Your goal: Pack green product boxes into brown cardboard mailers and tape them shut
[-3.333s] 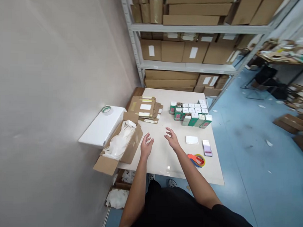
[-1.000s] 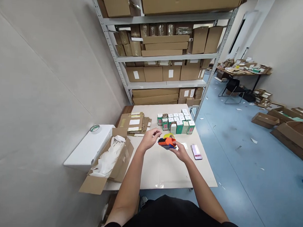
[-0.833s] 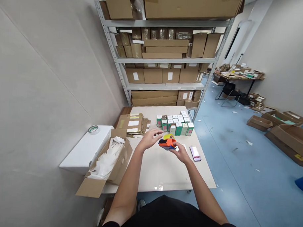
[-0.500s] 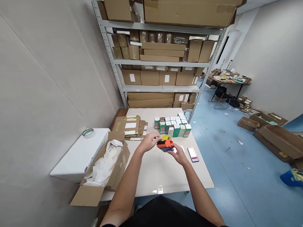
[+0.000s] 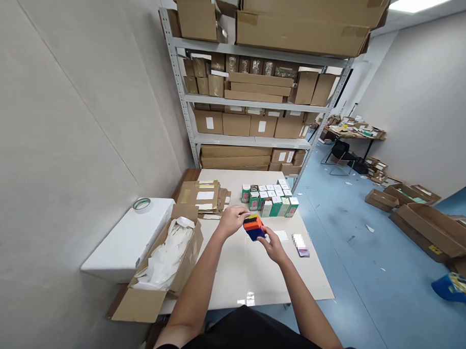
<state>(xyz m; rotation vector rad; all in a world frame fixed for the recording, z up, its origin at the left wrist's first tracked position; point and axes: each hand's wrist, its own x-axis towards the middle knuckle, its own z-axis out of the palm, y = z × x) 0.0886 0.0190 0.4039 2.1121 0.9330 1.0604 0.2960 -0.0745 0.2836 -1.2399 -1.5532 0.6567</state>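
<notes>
Above the middle of the table [image 5: 233, 276], my right hand [image 5: 273, 245] grips an orange and blue tape dispenser [image 5: 255, 228] by its right side. It is tilted, and a bit of yellow, apparently its tape roll, shows at the far side. My left hand [image 5: 233, 221] is closed, its fingertips pinched at the dispenser's upper left edge; any tape end between them is too small to make out. Beyond the hands stand several small green and white boxes [image 5: 275, 206] in rows. To the right of my right hand lies a phone [image 5: 301, 245], near a white slip [image 5: 281, 235].
Flattened cardboard [image 5: 197, 196] is stacked at the table's back left. An open carton [image 5: 192, 254] with white paper [image 5: 167, 256] stands at the left, beside a white box [image 5: 119, 247] bearing a tape roll [image 5: 142, 204]. A metal shelf [image 5: 254, 102] loaded with cartons rises behind.
The tape dispenser has turned in my hands, so more of its blue side shows and less yellow. Both hands stay close to it. The whole view has shifted slightly.
</notes>
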